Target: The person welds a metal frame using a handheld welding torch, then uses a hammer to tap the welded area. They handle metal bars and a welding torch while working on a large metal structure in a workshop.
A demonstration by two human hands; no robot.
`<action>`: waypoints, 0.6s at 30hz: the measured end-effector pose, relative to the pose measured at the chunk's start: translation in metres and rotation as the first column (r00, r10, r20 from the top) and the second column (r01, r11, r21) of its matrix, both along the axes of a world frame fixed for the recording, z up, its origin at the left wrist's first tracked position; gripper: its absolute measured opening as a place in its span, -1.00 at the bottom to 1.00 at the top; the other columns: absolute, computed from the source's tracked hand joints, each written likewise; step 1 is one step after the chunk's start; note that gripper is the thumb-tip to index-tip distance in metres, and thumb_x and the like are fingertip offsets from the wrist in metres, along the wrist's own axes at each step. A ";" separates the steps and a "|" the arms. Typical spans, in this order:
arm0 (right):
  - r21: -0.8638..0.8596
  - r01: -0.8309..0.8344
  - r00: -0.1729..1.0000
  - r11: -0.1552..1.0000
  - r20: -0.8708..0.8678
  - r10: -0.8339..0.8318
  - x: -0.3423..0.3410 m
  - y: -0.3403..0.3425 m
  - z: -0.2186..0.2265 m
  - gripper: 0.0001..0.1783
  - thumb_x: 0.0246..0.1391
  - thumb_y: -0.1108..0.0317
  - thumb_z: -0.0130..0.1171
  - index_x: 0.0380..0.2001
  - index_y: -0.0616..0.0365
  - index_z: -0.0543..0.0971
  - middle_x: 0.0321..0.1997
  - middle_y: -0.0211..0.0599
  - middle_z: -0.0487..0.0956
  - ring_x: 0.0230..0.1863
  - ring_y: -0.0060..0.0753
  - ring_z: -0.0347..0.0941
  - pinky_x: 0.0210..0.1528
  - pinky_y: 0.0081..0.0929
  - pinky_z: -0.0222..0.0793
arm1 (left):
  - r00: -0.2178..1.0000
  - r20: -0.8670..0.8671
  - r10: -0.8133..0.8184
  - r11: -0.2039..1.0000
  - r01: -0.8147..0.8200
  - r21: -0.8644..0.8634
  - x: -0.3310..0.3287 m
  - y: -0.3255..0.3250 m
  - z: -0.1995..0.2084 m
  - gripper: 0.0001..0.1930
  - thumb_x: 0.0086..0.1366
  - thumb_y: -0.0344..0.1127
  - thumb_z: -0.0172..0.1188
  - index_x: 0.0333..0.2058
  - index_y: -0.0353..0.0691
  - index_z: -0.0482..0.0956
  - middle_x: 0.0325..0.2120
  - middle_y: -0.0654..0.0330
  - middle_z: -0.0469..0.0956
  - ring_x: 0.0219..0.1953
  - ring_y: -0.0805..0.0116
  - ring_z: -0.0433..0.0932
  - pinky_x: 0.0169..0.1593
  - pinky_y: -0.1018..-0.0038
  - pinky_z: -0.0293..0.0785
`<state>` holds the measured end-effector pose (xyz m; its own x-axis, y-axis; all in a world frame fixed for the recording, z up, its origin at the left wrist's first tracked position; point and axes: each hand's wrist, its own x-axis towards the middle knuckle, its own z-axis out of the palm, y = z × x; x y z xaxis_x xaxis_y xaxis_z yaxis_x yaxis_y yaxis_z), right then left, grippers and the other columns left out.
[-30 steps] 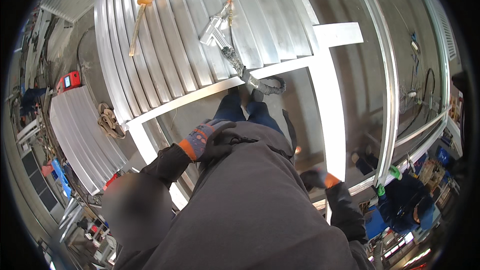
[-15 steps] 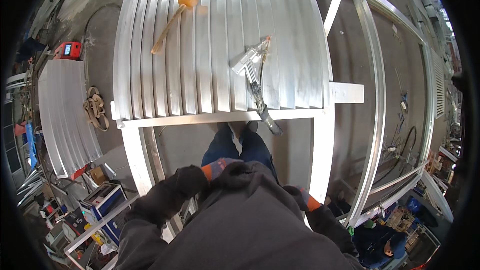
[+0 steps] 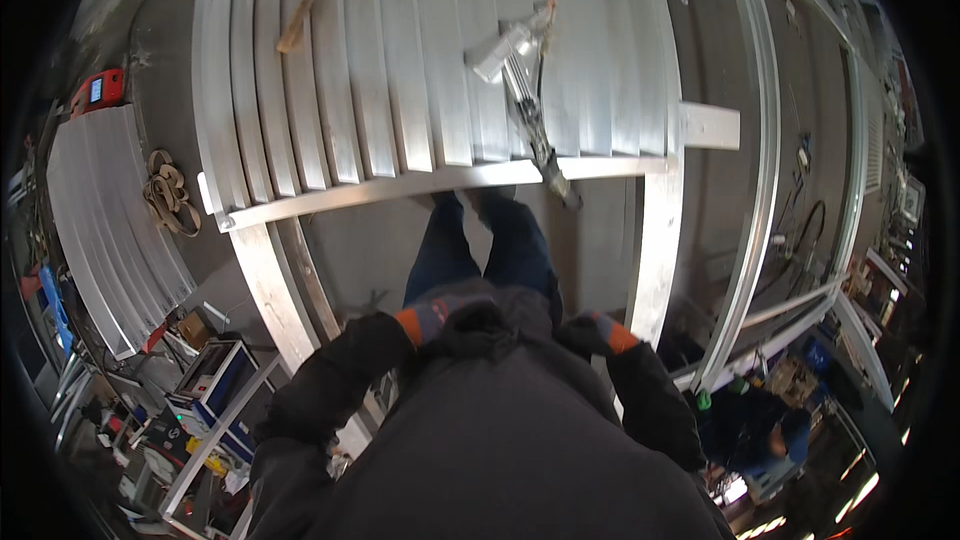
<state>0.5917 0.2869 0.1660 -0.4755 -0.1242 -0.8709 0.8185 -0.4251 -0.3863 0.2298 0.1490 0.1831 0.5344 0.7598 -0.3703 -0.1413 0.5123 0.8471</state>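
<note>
My left hand (image 3: 447,314), in a grey glove with an orange cuff, rests against the front of my dark jacket. My right hand (image 3: 594,330), gloved alike, is at the other side of the jacket near my hip. Sleeves and cloth hide most of the fingers of both. Ahead of me, on a ribbed silver metal panel (image 3: 385,90), lies a silver metal tool (image 3: 520,75) with a dark wrapped handle. That handle sticks out over the panel's front rail. Farther left is the wooden handle of a mallet (image 3: 312,0); the view's top edge cuts off most of its head.
Metal frame legs (image 3: 272,290) flank me. A second ribbed panel (image 3: 115,230) lies at the left, with a red device (image 3: 98,90) and a coiled strap (image 3: 168,195). Long metal frames (image 3: 755,190) stand at the right. Another person (image 3: 755,430) is at the lower right.
The view has tilted and turned slightly, so the panel and mallet sit higher in it. My right hand has drawn in closer to the jacket. The tool still lies on the panel.
</note>
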 end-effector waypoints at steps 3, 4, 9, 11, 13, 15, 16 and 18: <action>0.134 0.367 0.928 0.921 0.014 -0.372 0.003 0.009 0.005 -0.65 0.33 0.12 0.14 -0.20 0.24 0.65 -0.41 -0.26 0.64 -0.47 -0.37 0.58 -0.46 -0.48 0.47 | 1.000 0.008 0.016 0.996 -0.015 -0.086 0.001 0.003 0.006 -0.59 0.28 -0.21 0.39 0.06 -0.20 0.58 -0.03 0.13 0.61 0.05 0.34 0.56 0.14 0.38 0.51; 0.224 0.508 0.858 0.831 -0.054 -0.510 0.002 0.015 0.005 -0.61 0.35 0.08 0.12 -0.26 0.24 0.62 -0.44 -0.26 0.60 -0.50 -0.37 0.57 -0.49 -0.49 0.45 | 0.998 -0.014 0.067 0.994 -0.068 -0.085 0.002 0.004 0.004 -0.65 0.29 -0.24 0.37 0.00 -0.21 0.61 -0.06 0.14 0.63 0.03 0.33 0.57 0.13 0.38 0.51; 0.517 0.770 0.538 0.374 -0.211 -0.816 -0.028 0.058 -0.026 -0.53 0.38 -0.01 0.04 -0.40 0.21 0.54 -0.61 -0.31 0.47 -0.61 -0.42 0.47 -0.58 -0.52 0.30 | 0.989 0.013 0.150 0.964 -0.143 -0.223 -0.006 0.008 -0.028 -0.81 0.29 -0.33 0.33 -0.16 -0.24 0.70 -0.21 0.19 0.68 -0.12 0.37 0.62 0.01 0.39 0.54; 0.522 0.763 0.537 0.381 -0.184 -0.823 -0.048 0.082 -0.044 -0.57 0.38 0.05 0.05 -0.35 0.24 0.56 -0.58 -0.28 0.51 -0.58 -0.40 0.48 -0.53 -0.50 0.34 | 0.975 -0.060 0.216 0.911 -0.223 -0.348 -0.017 0.010 -0.046 -0.83 0.29 -0.36 0.32 -0.17 -0.26 0.71 -0.26 0.21 0.69 -0.17 0.40 0.62 -0.04 0.41 0.54; 0.479 0.723 0.631 0.497 -0.165 -0.758 -0.061 0.112 -0.058 -0.61 0.38 0.11 0.04 -0.33 0.25 0.57 -0.56 -0.29 0.53 -0.57 -0.43 0.49 -0.51 -0.51 0.35 | 0.932 -0.357 0.062 0.912 -0.198 -0.358 -0.031 0.016 -0.054 -0.83 0.32 -0.37 0.29 -0.16 -0.27 0.71 -0.29 0.23 0.69 -0.20 0.44 0.61 -0.09 0.45 0.54; 0.415 0.687 0.725 0.596 -0.330 -0.605 -0.066 0.143 -0.072 -0.70 0.35 0.24 -0.01 -0.35 0.24 0.56 -0.55 -0.32 0.54 -0.61 -0.49 0.45 -0.56 -0.53 0.33 | 0.882 -0.431 0.192 0.887 -0.344 -0.308 -0.032 0.029 -0.050 -0.83 0.35 -0.36 0.25 -0.16 -0.28 0.70 -0.28 0.23 0.69 -0.19 0.46 0.60 -0.08 0.47 0.54; 0.416 0.595 0.804 0.688 -0.294 -0.518 -0.063 0.161 -0.079 -0.65 0.33 0.17 0.08 -0.37 0.25 0.59 -0.57 -0.31 0.55 -0.58 -0.48 0.47 -0.52 -0.51 0.35 | 0.855 -0.434 0.285 0.890 -0.404 -0.211 -0.028 0.042 -0.046 -0.81 0.40 -0.35 0.20 -0.12 -0.29 0.69 -0.25 0.22 0.69 -0.15 0.47 0.61 -0.03 0.46 0.54; 0.374 0.184 0.983 0.909 -0.078 -0.167 -0.041 0.184 -0.088 -0.70 0.33 0.20 0.04 -0.35 0.21 0.57 -0.54 -0.35 0.55 -0.59 -0.50 0.46 -0.55 -0.49 0.33 | 0.814 -0.463 0.351 0.906 -0.420 -0.052 -0.016 0.076 -0.036 -0.78 0.42 -0.37 0.18 -0.04 -0.29 0.66 -0.20 0.21 0.69 -0.10 0.47 0.60 0.02 0.46 0.53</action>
